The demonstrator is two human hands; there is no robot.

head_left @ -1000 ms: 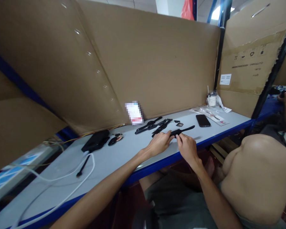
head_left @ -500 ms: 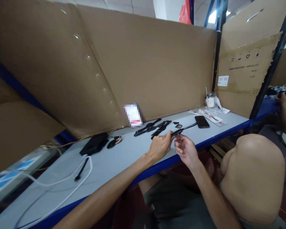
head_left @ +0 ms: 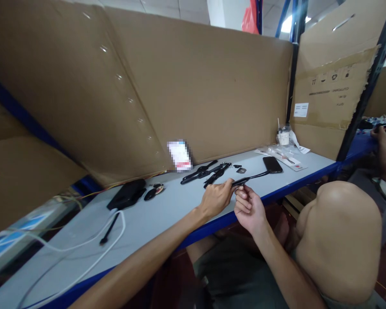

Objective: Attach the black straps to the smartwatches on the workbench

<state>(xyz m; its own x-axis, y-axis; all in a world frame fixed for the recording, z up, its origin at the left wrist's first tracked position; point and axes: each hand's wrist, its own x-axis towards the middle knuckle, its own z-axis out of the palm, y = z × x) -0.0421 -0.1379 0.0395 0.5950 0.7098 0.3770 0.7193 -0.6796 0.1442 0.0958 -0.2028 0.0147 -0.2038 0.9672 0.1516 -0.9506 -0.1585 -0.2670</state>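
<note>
From my end of the feed, the left hand (head_left: 216, 198) is nearest the strap's near end, its fingers curled tightly around it. The right hand (head_left: 251, 210) sits just below the middle, palm turned up, finger and thumb brought together at the lower edge; I cannot tell what they pinch there. The slim black watch-like strap (head_left: 240, 182) lies just beyond both hands. To my judgement, everything turns on its long axis: it runs from the left fist away to the far right, its tip pointing at the black glossy smartphone (head_left: 272, 165); I can't tell whether they touch. Past it lie a small grey square plate (head_left: 241, 170) and several black watches with straps (head_left: 197, 171). Farther off, a pixelated upright screen (head_left: 180, 155) gives me no readable text. On the brown cardboard side panel (head_left: 324, 133) I make out "QTY" and "G.W.", printed upside down; its small white rectangular label (head_left: 301, 110) is illegible.
</note>
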